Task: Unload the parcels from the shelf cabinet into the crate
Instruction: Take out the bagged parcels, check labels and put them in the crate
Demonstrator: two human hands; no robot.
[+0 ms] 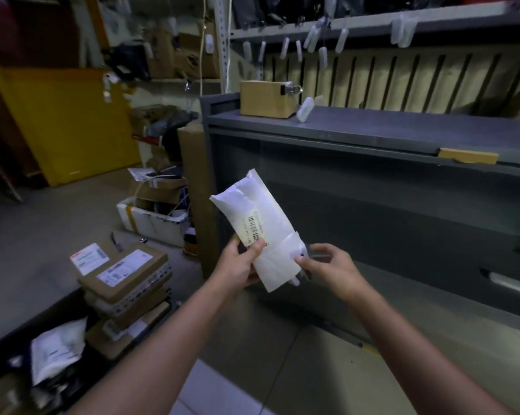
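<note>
A white padded parcel [261, 232] is in front of the grey metal shelf cabinet [372, 205]. A brown cardboard box [264, 98] stands on the cabinet's top, at its left end. Stacked flat cardboard parcels [124, 283] lie low to the left.

White parcel [275, 232]: barcode sticker [254, 227] on face; bars plain, character line beside them too blurred to read; lower end under thumb of left hand [242, 265].
Stacked cardboard parcels [127, 283]: white shipping labels [125, 266] with printed blocks, illegible.
White mailer bag [56, 350]: printed label, illegible.
No text, brand or number readable anywhere.
</note>
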